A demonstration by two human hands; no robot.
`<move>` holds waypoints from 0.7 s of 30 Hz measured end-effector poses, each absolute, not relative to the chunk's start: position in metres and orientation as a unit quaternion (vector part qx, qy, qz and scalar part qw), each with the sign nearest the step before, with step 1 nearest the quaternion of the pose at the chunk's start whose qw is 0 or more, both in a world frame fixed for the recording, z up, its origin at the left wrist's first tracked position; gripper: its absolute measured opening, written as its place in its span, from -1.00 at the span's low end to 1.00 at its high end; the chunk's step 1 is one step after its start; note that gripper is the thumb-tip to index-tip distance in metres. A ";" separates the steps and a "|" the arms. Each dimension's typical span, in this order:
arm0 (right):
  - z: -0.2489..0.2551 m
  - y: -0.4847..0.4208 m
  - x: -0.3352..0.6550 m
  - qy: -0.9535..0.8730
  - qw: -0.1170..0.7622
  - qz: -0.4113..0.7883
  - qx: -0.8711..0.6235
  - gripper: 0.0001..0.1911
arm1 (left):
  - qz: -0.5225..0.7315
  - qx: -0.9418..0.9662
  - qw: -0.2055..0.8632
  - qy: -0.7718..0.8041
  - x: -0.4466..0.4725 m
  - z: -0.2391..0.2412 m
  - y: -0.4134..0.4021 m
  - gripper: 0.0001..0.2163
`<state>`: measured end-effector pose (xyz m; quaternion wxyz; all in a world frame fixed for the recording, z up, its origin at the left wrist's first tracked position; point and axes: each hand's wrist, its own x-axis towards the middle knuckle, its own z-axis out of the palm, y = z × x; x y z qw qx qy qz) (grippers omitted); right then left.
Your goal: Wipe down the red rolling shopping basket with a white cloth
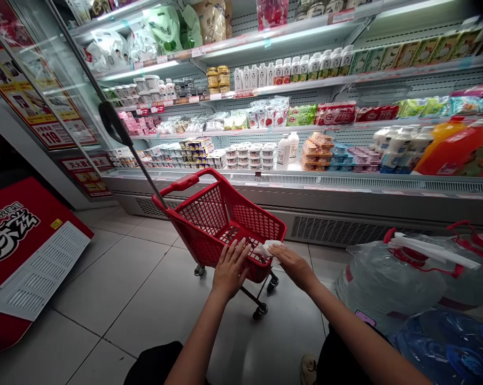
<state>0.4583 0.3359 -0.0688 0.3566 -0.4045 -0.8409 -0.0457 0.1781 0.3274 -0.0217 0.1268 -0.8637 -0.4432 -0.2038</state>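
Now both your hands are at the small red cart (209,214).
Your left hand (230,267) lies released, fingers spread flat on the near rim; your right hand (293,264) grasps a white cloth (266,247) against that rim. The cart stands on the tiled floor (137,278) before the chiller shelves (305,128).

Red panel (45,214) lying on the floor: large white Chinese characters, cut off at the edge, roughly "乐丝"; poster (29,101) on the glass door: a price, apparently "119"; shelf price tags (177,55): too small to read.
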 end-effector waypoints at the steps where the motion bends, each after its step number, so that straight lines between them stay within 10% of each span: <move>1: -0.068 0.337 0.458 -0.841 0.355 -0.035 -0.408 -0.38 | -0.202 -0.866 0.123 -0.442 0.178 -0.022 0.330 -0.29; 21: -0.040 0.379 0.475 -0.889 0.320 0.159 -0.286 -0.56 | -0.194 -0.876 0.088 -0.434 0.169 -0.025 0.324 -0.44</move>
